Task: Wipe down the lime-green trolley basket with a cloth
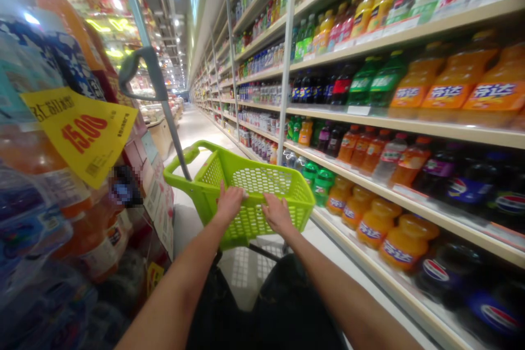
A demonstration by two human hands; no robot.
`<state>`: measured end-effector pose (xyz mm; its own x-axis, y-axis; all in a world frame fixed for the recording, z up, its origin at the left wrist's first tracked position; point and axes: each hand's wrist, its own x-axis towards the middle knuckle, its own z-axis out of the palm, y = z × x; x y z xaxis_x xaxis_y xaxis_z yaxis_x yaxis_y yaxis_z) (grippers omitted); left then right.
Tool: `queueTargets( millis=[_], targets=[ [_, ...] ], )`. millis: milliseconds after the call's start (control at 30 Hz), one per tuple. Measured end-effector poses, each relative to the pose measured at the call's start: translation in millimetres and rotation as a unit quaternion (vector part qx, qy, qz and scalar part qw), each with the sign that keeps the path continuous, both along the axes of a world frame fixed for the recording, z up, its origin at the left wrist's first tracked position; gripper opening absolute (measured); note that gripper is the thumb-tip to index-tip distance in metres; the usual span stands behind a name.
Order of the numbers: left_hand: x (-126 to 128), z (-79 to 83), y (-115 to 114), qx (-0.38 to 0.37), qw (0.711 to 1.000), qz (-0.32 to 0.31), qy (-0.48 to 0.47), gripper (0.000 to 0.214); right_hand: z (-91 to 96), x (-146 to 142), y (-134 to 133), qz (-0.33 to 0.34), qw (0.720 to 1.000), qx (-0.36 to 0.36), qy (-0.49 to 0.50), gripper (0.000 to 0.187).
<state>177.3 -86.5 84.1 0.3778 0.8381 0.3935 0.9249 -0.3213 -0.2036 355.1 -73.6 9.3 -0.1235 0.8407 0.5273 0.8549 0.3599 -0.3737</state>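
A lime green plastic shopping basket [287, 186] on a wheeled frame stands in front of me in a shop aisle. My left hand [228, 202] is curled over the basket's near rim. My right hand [276, 212] grips the same rim just to its right. The basket's inside shows no goods. A grey pull handle [141, 63] on a slanted grey pole rises from the basket's left side.
Long shelves [404, 126] of orange, green and dark soft drink bottles run along the right. On the left stands a stack of bottles with a yellow price tag [82, 134] reading 15.00. The pale aisle floor [197, 126] stretches ahead.
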Motion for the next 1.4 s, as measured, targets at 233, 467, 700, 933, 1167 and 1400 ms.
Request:
queueTargets(
  millis=[233, 467, 700, 933, 1167, 1400],
  targets=[
    [-77.9, 35.0, -10.1, 0.052, 0.997, 0.053, 0.001, 0.028, -1.6, -4.6, -7.0, -0.006, 0.999, 0.023, -0.028, 0.041],
    [-79.7, 17.0, -8.8, 0.039, 0.997, 0.068, 0.005, 0.048, -4.2, -3.9, -7.4, -0.011, 0.999, 0.032, -0.038, 0.039],
    [-120.9, 42.4, -0.7, 0.054, 0.997, -0.011, 0.052, 0.041, -10.2, 4.8, -2.3, 0.01, 0.998, 0.043, -0.045, 0.041],
    [-101.8, 34.3, -4.2, 0.069, 0.996, 0.056, -0.005, 0.04, -10.9, 1.1, -4.6, -0.005, 0.998, 0.052, -0.02, 0.04],
    [-69.8, 11.8, 0.1, 0.022, 1.0, -0.005, 0.015, 0.043, -16.4, 7.1, -1.5, 0.001, 0.997, 0.066, -0.038, 0.042],
    [-93.9, 27.8, -1.8, 0.083, 0.994, 0.067, -0.024, 0.044, -17.3, 1.5, -5.0, -0.018, 0.996, 0.078, -0.03, 0.042]
  ],
)
